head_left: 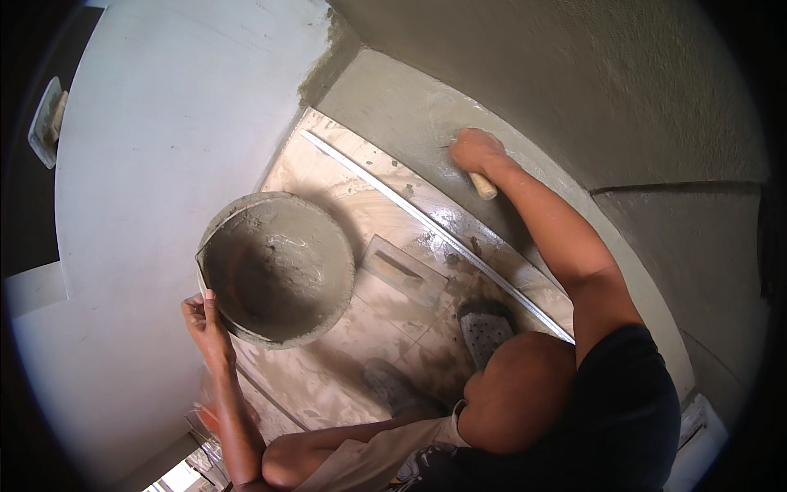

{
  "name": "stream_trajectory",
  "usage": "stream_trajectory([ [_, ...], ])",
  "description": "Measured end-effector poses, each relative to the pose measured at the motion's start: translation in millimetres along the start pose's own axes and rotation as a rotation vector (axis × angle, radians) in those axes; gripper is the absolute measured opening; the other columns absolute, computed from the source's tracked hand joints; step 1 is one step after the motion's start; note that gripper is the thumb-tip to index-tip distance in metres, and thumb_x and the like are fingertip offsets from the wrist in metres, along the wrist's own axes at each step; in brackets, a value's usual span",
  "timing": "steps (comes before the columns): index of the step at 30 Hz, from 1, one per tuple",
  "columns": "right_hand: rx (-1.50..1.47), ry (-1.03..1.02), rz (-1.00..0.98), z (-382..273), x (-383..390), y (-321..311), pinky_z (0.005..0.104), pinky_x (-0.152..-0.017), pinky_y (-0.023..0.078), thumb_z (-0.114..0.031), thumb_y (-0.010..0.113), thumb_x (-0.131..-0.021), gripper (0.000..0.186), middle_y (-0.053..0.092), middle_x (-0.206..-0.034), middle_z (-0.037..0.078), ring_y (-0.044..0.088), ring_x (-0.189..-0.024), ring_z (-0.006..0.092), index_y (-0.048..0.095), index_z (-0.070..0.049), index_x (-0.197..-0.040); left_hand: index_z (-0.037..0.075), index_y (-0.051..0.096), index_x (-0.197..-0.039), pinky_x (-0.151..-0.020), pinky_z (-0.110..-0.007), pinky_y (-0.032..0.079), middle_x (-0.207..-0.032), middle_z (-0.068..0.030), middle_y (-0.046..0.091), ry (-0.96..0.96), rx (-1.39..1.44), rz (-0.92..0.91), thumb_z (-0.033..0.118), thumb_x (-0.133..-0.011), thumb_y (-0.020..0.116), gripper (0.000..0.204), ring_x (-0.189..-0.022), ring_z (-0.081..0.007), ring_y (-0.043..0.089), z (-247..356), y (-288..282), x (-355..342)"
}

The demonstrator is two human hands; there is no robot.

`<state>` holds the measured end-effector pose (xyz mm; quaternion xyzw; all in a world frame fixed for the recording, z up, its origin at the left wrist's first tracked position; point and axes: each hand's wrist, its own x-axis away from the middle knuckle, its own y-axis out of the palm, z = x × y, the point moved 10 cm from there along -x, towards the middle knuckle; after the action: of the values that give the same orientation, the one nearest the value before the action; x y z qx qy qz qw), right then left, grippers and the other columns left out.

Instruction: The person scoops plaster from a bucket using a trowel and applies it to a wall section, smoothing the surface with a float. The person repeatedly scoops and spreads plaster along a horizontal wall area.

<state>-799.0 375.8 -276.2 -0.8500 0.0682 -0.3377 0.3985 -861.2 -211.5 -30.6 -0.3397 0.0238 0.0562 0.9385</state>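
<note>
My left hand (206, 324) is closed on the near-left rim of a round, mortar-caked basin (316, 221). Wet grey mortar (287, 266) coats the inside of the basin. Out to the right, my right hand (478, 152) is wrapped round a tool with a wooden handle (484, 187), probably a trowel; its blade is mostly hidden by the hand. That tool is at a band of smooth, wet grey mortar (393, 86) along the foot of the rough grey wall (566, 74).
A long metal straightedge (434, 230) lies across the smeared tiled floor. Between it and the basin lies a rectangular float (403, 271). My shoes (485, 330) are close by. A pale smooth panel (164, 164) stands at left, with another float (49, 123) beyond it.
</note>
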Motion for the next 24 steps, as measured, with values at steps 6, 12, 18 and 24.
stream_trajectory([
  [6,0.055,0.054,0.025,80.1,30.3,-5.4,0.0506,-0.100,0.051,-0.033,0.054,-0.097,0.045,0.069,-0.121,0.027,0.066,-0.116,0.0430,0.071,0.004,-0.117,0.007,0.052,-0.099,-0.076,-0.024,0.039,-0.090,0.0017,0.052,-0.007,-0.004,0.007,0.027,-0.103,0.069,0.026,-0.082,-0.0079,0.045,-7.3,-2.3,-6.4],
  [12,-0.065,0.013,-0.008,119.3,53.6,17.2,0.0534,-0.097,0.052,-0.035,0.052,-0.100,0.049,0.070,-0.104,0.034,0.069,-0.106,0.0453,0.067,0.011,-0.107,0.007,0.052,-0.099,-0.076,-0.024,0.038,-0.087,0.0027,0.051,-0.014,0.019,0.003,0.027,-0.103,0.068,0.026,-0.080,-0.0070,0.044,-9.7,-2.1,-7.0],
  [18,-0.257,-0.191,-0.263,75.6,112.9,30.9,0.0490,-0.091,0.052,-0.039,0.054,-0.102,0.046,0.070,-0.101,0.027,0.069,-0.100,0.0390,0.067,0.004,-0.112,0.008,0.052,-0.097,-0.075,-0.023,0.038,-0.088,0.0027,0.051,-0.007,0.003,0.010,0.028,-0.103,0.068,0.027,-0.081,-0.0065,0.044,-3.4,0.6,-1.9],
  [24,-0.296,-0.601,-0.382,-70.6,156.9,27.7,0.0461,-0.090,0.051,-0.045,0.058,-0.100,0.046,0.070,-0.104,0.025,0.068,-0.100,0.0380,0.067,-0.002,-0.115,0.009,0.053,-0.097,-0.065,-0.024,0.036,-0.083,0.0042,0.049,-0.127,-0.009,0.002,0.031,-0.100,0.072,0.030,-0.076,-0.0057,0.042,-6.2,7.5,3.8],
])
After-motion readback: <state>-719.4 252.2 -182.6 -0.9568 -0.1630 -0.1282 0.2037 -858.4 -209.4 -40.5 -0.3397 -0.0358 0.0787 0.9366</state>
